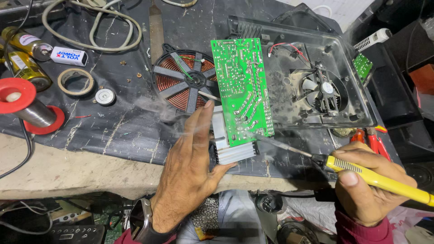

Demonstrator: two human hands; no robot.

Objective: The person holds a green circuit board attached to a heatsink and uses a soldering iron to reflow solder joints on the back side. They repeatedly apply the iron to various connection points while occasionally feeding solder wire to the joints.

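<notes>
Green circuit board lies at frame centre on the bench. Left hand, fingers extended, steadies its lower-left edge. Right hand, lower right, grips a yellow soldering iron, tip touching the board's lower edge.

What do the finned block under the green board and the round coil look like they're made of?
Finned block: bare silvery metal, likely aluminium, judging by its dull ribbed fins. Round coil: reddish copper-coloured wire wound in rings, under black, probably plastic, spokes.
</notes>
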